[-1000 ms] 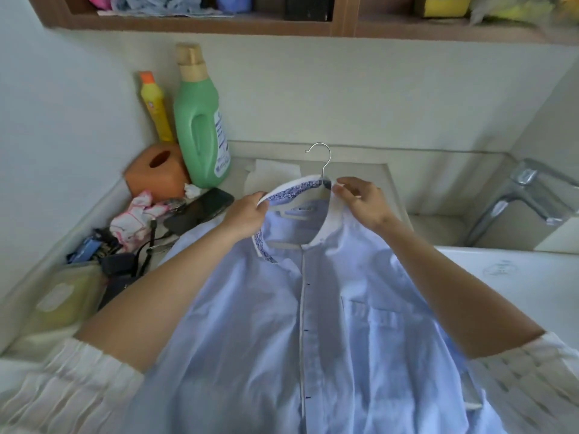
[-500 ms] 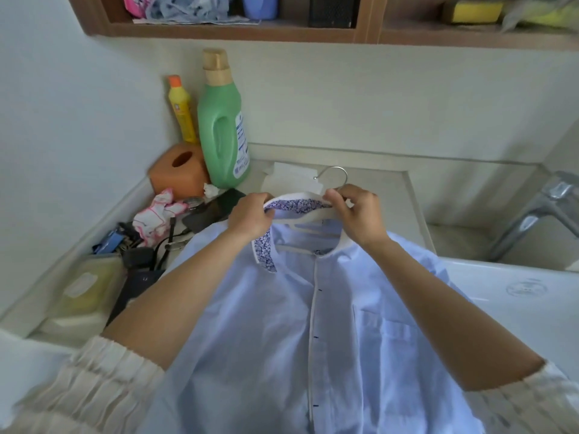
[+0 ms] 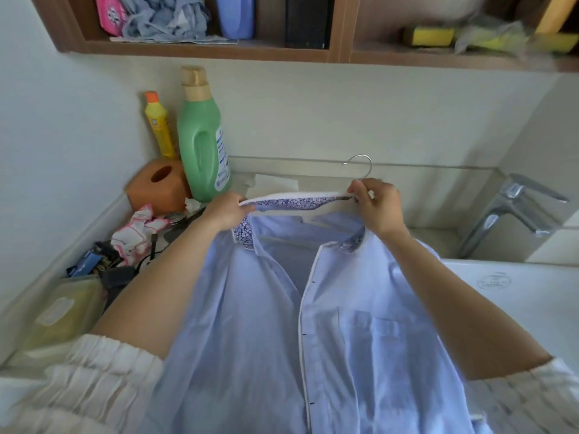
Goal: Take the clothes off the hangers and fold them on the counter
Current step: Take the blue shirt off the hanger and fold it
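Hands, left (image 3: 226, 211) and right (image 3: 377, 205), pinch shirt (image 3: 282, 324) collar; shelf (image 3: 200, 51) holds crumpled cloth (image 3: 166, 20).

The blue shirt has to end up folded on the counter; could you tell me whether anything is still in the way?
Yes. The blue shirt is still on its hanger, held at the collar by the left hand and right hand.

Home laundry nook: detergent bottle (image 3: 203, 142), tap (image 3: 507, 211).
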